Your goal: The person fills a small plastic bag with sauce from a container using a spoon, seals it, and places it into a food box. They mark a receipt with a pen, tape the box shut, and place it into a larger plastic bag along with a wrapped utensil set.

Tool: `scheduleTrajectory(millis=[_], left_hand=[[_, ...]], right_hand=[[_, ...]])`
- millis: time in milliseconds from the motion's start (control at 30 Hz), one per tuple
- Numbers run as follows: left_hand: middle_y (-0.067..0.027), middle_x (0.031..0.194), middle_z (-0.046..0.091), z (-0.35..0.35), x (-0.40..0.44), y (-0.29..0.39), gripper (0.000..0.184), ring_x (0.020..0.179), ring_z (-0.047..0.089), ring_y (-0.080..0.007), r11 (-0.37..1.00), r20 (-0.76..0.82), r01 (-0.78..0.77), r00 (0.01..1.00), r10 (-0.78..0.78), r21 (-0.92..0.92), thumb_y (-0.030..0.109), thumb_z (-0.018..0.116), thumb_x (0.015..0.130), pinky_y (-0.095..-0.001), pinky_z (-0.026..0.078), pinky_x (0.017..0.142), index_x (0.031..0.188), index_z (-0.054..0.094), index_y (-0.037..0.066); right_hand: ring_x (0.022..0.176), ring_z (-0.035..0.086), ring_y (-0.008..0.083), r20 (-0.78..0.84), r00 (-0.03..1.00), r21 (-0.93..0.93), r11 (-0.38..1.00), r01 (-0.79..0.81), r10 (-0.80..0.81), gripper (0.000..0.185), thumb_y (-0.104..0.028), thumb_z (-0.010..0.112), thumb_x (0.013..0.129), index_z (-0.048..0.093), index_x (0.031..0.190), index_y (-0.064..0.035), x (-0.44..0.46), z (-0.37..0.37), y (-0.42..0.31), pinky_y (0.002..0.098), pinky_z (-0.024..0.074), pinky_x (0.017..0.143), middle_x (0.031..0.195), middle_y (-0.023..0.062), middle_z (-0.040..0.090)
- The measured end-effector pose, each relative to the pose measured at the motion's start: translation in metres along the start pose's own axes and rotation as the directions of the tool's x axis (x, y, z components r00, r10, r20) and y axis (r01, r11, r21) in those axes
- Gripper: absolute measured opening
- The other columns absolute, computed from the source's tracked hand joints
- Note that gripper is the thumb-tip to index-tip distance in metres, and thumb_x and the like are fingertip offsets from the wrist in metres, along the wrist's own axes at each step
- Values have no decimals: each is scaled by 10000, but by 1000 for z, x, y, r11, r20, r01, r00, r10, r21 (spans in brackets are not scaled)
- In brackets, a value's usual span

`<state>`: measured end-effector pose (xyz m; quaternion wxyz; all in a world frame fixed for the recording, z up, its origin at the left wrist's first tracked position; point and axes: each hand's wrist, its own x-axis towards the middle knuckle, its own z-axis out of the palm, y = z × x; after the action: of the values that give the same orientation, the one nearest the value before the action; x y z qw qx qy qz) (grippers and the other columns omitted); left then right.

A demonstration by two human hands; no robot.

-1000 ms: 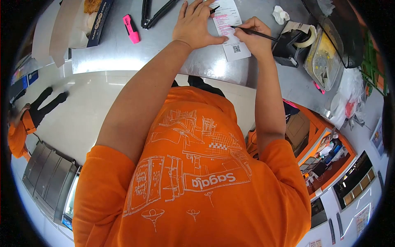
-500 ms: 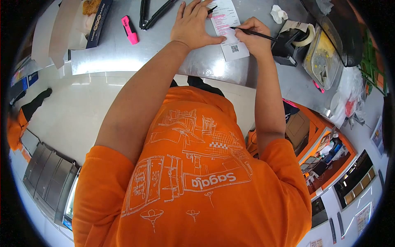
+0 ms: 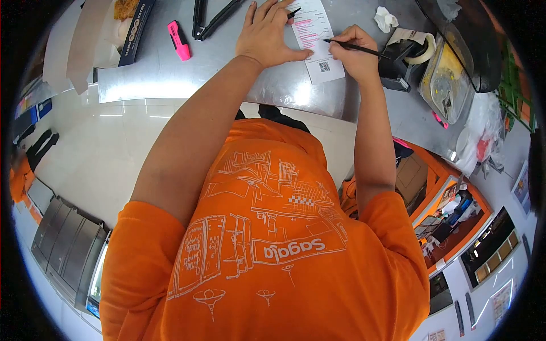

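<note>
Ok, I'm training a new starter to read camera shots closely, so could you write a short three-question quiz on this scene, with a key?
1. Short answer: which hand holds the black pen with its tip over the paper slip?
2. True or false: the left hand is holding the pink highlighter.
3. Multiple choice: in the picture, where is the tape dispenser?
A) left of the slip
B) right of the slip
C) on top of the slip

Key
1. The right hand.
2. False; the highlighter lies on the metal table, apart from that hand.
3. B.
</note>
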<state>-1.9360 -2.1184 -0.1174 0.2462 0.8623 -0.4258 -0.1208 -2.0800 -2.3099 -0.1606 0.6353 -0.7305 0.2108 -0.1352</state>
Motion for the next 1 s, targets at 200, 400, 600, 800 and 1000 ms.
scheduleTrajectory(millis=[200,400,600,800,1000], left_hand=[[-186,1502,441,0,0,2,1136,1495,314,-355,1000,-11,5,1000,-5,-22,505,877,633,-530,117,1282,1516,337,36],[-171,1499,448,7,0,-3,1132,1494,318,-349,999,-62,-37,997,39,33,496,879,627,-529,120,1281,1516,337,50],[-172,1499,448,2,0,1,1133,1498,317,-344,999,-7,20,1000,-20,-32,495,880,624,-524,122,1282,1516,339,52],[-180,1498,446,-3,2,5,1137,1497,317,-355,999,29,44,999,-44,1,490,883,626,-527,124,1281,1519,338,44],[-181,1500,446,-2,-1,2,1138,1504,301,-354,1000,0,8,1000,-8,-14,500,874,639,-543,121,1277,1524,331,34]], right_hand=[[731,574,54,79,994,-53,996,74,-70,183,-58,810,777,633,820,-39,-8,0,3,235,487,668,779,-15,663],[731,575,56,87,996,-127,992,25,-14,182,-64,814,771,644,832,-40,-5,-2,6,236,485,670,773,-17,660],[734,574,58,149,988,-52,998,32,-24,172,-49,806,778,638,817,-35,-5,-2,2,237,481,667,772,-21,650],[735,565,51,170,985,-48,999,-14,22,163,-11,790,781,635,824,-41,-5,-2,2,232,479,672,783,-30,645],[744,576,53,25,997,62,995,74,-76,148,6,773,785,641,823,-47,-3,-2,6,225,476,681,790,-22,652]])
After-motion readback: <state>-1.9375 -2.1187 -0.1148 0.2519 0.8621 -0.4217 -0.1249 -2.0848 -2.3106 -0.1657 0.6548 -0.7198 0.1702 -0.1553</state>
